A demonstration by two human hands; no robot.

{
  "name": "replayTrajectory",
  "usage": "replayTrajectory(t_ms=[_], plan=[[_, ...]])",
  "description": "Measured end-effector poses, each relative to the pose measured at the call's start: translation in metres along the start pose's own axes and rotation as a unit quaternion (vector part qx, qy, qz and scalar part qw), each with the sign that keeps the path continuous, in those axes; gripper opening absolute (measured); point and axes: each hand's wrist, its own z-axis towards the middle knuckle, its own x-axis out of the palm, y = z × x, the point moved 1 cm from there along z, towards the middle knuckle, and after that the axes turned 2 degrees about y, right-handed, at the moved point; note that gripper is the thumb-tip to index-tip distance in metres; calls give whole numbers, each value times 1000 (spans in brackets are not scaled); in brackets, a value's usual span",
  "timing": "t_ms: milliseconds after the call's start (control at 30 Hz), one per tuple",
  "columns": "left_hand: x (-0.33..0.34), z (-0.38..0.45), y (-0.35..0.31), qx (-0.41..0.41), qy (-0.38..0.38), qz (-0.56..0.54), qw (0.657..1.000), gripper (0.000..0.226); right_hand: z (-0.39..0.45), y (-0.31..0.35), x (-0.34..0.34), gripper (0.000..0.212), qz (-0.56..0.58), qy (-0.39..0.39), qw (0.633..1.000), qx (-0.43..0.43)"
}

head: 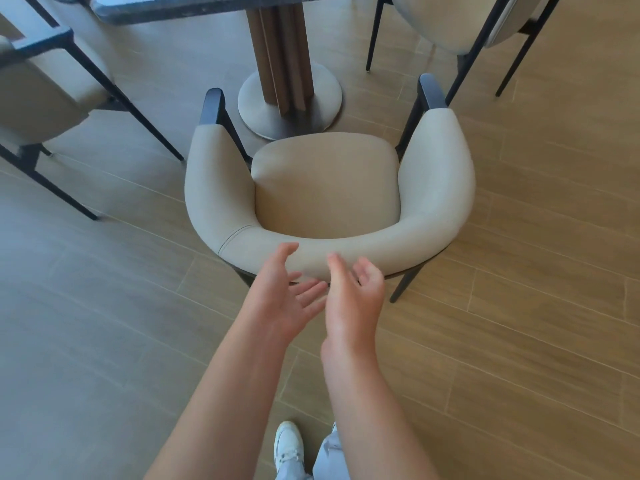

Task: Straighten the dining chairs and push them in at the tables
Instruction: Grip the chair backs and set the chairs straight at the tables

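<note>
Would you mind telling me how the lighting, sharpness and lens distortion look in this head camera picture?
Head view: soft, even daylight, no harsh glare; the floor looks cooler and greyer at left, warmer at right. Wide-angle bending shows at the edges. The middle chair is sharp; both hands, left and right, are slightly motion-blurred.

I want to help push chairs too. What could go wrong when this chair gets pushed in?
1. The left hand and right hand are open, close together at the middle of the beige armchair's backrest; a push from there might swing it crooked.
2. The seat already sits near the table's round base, so its front legs could bump it.
</note>
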Motion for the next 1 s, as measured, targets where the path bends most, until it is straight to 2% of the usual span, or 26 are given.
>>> replayTrajectory(t_ms=[100,233,400,600,733,833,967,1000], plan=[[13,-30,-24,92,-26,43,994,48,-11,23,22,58,-31,67,997,-6],[30,-51,-53,144,-27,72,987,49,-16,51,50,51,-68,122,990,-2],[39,-53,-91,180,-34,113,977,51,-10,70,81,18,-77,142,987,-11],[28,-36,-147,193,-34,164,967,57,8,91,133,32,-137,130,981,-44],[23,-16,-193,211,-32,207,955,57,22,103,177,27,-148,140,978,-48],[25,-2,-229,224,-33,235,945,54,32,111,211,33,-155,146,976,-35],[30,20,-269,239,-49,254,936,46,56,120,246,21,-170,135,976,-32],[31,28,-280,244,-52,259,933,44,66,122,257,25,-172,136,975,-31]])
